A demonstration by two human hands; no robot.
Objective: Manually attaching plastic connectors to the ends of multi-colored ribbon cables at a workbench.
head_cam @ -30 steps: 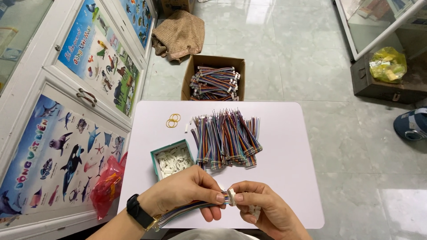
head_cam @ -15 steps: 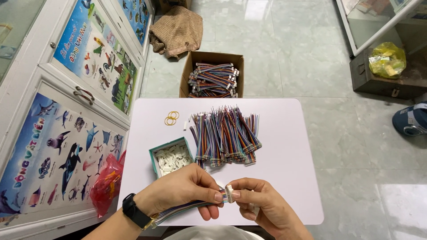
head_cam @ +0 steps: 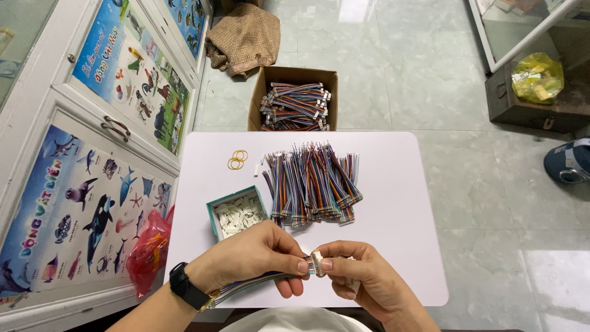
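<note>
My left hand (head_cam: 255, 258) pinches a flat multicoloured ribbon cable (head_cam: 258, 283) that trails back under my wrist. My right hand (head_cam: 362, 280) grips a small white plastic connector (head_cam: 317, 257) against the cable's end, fingertips of both hands touching there. Both hands hover over the near edge of a small white table (head_cam: 399, 203). Just beyond them lies a pile of similar multicoloured cables (head_cam: 313, 184). A small teal box of white connectors (head_cam: 236, 212) sits by my left hand.
Yellow rubber bands (head_cam: 236, 160) lie at the table's far left. A cardboard box of finished cables (head_cam: 295, 104) stands on the tiled floor behind. White cabinets with animal posters (head_cam: 92, 154) line the left, with a red plastic bag (head_cam: 147, 252) beside them.
The hands stay in place at the near edge, fingers shifting slightly on the cable end and connector. The view has tilted a little.
</note>
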